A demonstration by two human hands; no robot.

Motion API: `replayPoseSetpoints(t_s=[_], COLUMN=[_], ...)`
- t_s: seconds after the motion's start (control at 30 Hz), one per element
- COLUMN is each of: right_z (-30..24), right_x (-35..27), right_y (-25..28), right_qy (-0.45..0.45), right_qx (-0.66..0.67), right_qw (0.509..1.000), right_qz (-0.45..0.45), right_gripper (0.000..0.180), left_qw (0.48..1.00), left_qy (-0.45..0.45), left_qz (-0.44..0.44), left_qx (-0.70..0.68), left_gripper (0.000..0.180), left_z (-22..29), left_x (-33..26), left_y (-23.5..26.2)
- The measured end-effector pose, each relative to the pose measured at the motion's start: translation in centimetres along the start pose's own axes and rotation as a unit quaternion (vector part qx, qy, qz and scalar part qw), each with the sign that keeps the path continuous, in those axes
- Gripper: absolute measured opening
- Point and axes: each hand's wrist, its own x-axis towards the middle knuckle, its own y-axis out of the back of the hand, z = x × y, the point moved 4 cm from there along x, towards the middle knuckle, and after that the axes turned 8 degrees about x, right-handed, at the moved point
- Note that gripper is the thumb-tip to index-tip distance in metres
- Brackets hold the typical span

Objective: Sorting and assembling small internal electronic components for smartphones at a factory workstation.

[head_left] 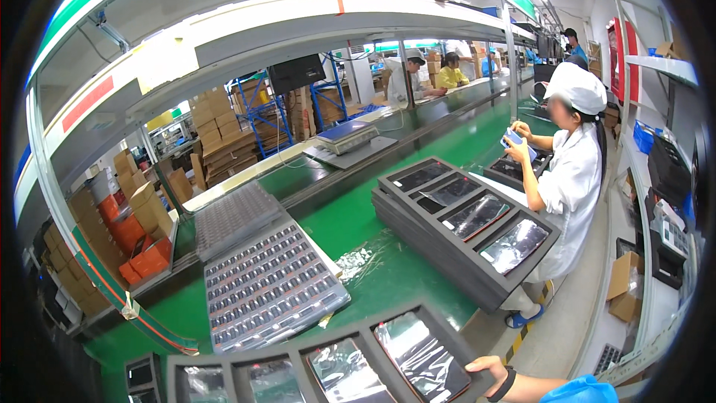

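Note:
My right hand, with a dark band at the wrist, grips the right edge of a dark foam tray at the bottom of the head view. Its thumb lies over the rim; the other fingers are mostly hidden beneath. In the tray's slots lie several flat, dark, glossy screen-like panels covered in clear film. The tray is cut off by the lower edge of the picture. My left hand does not show.
A stack of similar foam trays stands ahead on the green bench. Grey plastic trays of small dark parts lie to the left. A scale stands beyond. At right, a co-worker in white handles a small bluish item.

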Motion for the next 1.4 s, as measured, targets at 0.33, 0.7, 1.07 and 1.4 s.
replayPoseSetpoints(t_s=[0.33,0.7,1.07,1.4], right_z=[-8.2,-15.9,-19.5,-20.3], right_x=[-5.4,-7.0,-5.1,-5.1], right_y=[-8.8,-6.9,-6.4,-6.4], right_qy=[0.380,0.577,0.527,0.393], right_qx=[0.217,0.188,0.118,0.022], right_qw=[0.899,0.792,0.832,0.910], right_qz=[0.008,0.068,0.127,0.128], right_gripper=[0.059,0.012,0.012,0.023], left_qw=[0.934,0.807,0.718,0.683], left_qy=[-0.085,-0.153,-0.343,-0.371], left_qz=[-0.346,-0.396,-0.275,-0.255], left_qx=[-0.031,0.411,0.540,0.575], left_gripper=[0.052,0.029,0.024,0.026], left_z=[-0.9,-7.4,-9.8,-10.2], left_x=[0.7,-1.3,-1.6,-1.9], left_y=[-11.4,-15.0,-14.9,-15.3])
